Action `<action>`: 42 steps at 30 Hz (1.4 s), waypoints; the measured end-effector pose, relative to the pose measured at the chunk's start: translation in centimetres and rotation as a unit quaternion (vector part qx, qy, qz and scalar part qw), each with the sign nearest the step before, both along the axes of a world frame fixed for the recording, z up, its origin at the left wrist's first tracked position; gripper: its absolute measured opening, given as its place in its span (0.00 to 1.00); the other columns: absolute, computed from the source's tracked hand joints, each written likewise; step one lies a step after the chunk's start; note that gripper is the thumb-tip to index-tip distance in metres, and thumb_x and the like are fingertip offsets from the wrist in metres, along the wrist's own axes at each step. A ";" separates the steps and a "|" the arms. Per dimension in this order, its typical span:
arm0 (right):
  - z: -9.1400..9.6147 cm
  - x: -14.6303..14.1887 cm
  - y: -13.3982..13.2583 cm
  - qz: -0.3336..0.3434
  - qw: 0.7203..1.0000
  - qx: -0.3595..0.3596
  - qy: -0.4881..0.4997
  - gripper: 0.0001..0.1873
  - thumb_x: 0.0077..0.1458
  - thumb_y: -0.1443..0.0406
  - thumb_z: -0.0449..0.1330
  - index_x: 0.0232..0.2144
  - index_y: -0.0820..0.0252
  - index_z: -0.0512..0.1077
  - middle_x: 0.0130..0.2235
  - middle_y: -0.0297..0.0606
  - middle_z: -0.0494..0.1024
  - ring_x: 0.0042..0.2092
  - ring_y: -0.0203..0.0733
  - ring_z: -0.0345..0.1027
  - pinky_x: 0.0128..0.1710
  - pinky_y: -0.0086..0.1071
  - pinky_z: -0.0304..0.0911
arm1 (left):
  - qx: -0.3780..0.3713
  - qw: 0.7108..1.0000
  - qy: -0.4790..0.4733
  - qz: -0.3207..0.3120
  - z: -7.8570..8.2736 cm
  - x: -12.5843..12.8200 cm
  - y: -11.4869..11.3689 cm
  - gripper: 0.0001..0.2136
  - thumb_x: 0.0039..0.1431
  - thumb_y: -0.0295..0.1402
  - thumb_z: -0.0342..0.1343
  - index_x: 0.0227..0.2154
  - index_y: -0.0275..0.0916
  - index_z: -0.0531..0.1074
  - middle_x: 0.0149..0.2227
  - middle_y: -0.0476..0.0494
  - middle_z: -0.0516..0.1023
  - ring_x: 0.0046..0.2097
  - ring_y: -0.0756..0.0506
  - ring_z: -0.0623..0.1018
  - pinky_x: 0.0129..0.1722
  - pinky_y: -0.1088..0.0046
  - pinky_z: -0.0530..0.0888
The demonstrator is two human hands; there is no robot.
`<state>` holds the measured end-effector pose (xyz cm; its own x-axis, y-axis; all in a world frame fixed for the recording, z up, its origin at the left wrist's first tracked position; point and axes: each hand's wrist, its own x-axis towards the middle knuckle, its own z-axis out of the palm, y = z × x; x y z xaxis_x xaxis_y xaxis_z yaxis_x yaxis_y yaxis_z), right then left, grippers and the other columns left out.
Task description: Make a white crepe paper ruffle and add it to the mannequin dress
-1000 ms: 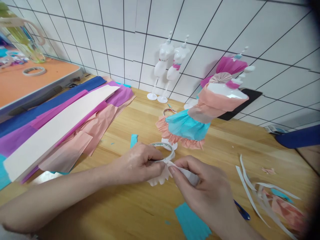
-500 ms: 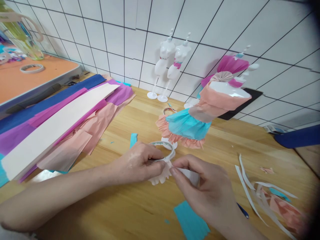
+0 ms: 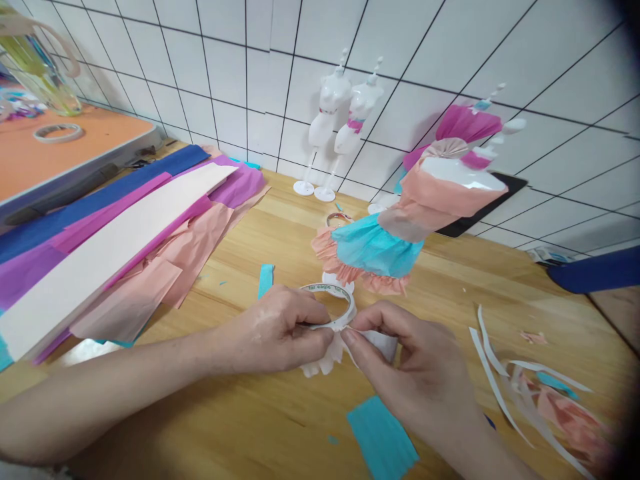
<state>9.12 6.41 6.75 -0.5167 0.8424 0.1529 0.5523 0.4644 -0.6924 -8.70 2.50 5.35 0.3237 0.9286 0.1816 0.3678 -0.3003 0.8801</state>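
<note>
My left hand is closed, thumb and forefinger pinching the near rim of a tape roll together with a strip of white paper, whose gathered, ruffled part hangs below the fingers. Close beside it, my right hand pinches the same paper at the roll's edge, and a smooth white length runs under its palm. Just beyond the roll stands a mini mannequin in a dress, with a peach top, turquoise skirt and peach ruffled hem. A turquoise paper piece lies below my right hand.
Stacked coloured crepe paper covers the left side. Two bare mannequins stand against the tiled wall, and a magenta-dressed mannequin is at right. Paper scraps lie at lower right. Another tape roll rests on an orange surface.
Both hands stay pinched at the tape roll's edge. The roll and the ruffled paper have shifted slightly right, and the right fingertips sit a little closer to the left ones.
</note>
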 end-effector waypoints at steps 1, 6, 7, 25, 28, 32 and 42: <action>0.0 0.0 0.0 -0.008 1.000 -0.007 0.004 0.10 0.50 0.64 0.56 0.18 0.56 0.63 0.15 0.26 0.60 0.17 0.31 0.52 0.16 0.26 0.51 | 0.002 1.000 -0.001 -0.001 0.0 0.0 0.0 0.15 0.52 0.22 0.47 0.16 0.38 0.50 0.19 0.55 0.52 0.24 0.54 0.57 0.25 0.75 0.56; -0.1 -0.3 0.4 0.000 0.996 -0.078 0.041 0.11 0.47 0.65 0.58 0.18 0.56 0.61 0.16 0.27 0.61 0.19 0.31 0.51 0.17 0.26 0.49 | 0.041 0.999 -0.004 -0.005 -0.2 0.0 -0.1 0.15 0.54 0.22 0.47 0.17 0.39 0.49 0.18 0.56 0.51 0.24 0.53 0.57 0.27 0.74 0.59; -0.1 -0.5 0.5 -0.001 0.992 -0.113 0.056 0.11 0.47 0.65 0.57 0.18 0.57 0.60 0.16 0.26 0.60 0.19 0.30 0.51 0.17 0.26 0.48 | 0.053 0.999 -0.004 -0.011 -0.4 -0.1 0.0 0.15 0.54 0.22 0.46 0.17 0.39 0.49 0.18 0.56 0.52 0.24 0.53 0.57 0.28 0.74 0.59; -0.7 -0.4 1.9 0.012 0.937 -0.326 0.125 0.11 0.49 0.58 0.58 0.32 0.59 0.68 0.19 0.28 0.66 0.17 0.31 0.58 0.14 0.25 0.55 | -0.239 0.946 -0.208 -0.067 -1.4 -1.7 0.8 0.14 0.55 0.40 0.52 0.23 0.33 0.67 0.22 0.51 0.63 0.25 0.53 0.63 0.24 0.76 0.60; -0.8 -0.5 1.9 -0.003 0.940 -0.319 0.121 0.10 0.47 0.58 0.58 0.31 0.59 0.68 0.18 0.27 0.66 0.17 0.31 0.58 0.15 0.25 0.56 | -0.230 0.944 -0.218 -0.088 -1.5 -1.7 0.9 0.18 0.56 0.44 0.51 0.20 0.34 0.65 0.21 0.52 0.60 0.24 0.53 0.60 0.24 0.76 0.58; -1.0 -0.8 1.4 -0.004 0.943 -0.306 0.128 0.10 0.47 0.59 0.58 0.30 0.59 0.69 0.17 0.27 0.65 0.17 0.30 0.57 0.15 0.24 0.54 | -0.269 0.938 -0.204 -0.076 -1.6 -1.4 0.8 0.18 0.57 0.44 0.52 0.21 0.34 0.65 0.20 0.53 0.59 0.22 0.54 0.60 0.21 0.77 0.57; -0.5 0.0 1.0 -0.017 0.998 0.055 0.015 0.05 0.51 0.65 0.58 0.33 0.56 0.72 0.22 0.30 0.74 0.24 0.36 0.68 0.25 0.29 0.63 | -0.133 0.986 -0.095 -0.024 -1.7 -1.0 0.7 0.15 0.61 0.38 0.47 0.22 0.34 0.65 0.22 0.52 0.62 0.25 0.54 0.61 0.23 0.78 0.58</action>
<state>9.10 7.38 6.25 -0.4814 0.8367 0.2612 0.5484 0.5200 -0.6548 -9.70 3.23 3.62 0.3512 0.9363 -0.0053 0.1797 -0.0619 0.9818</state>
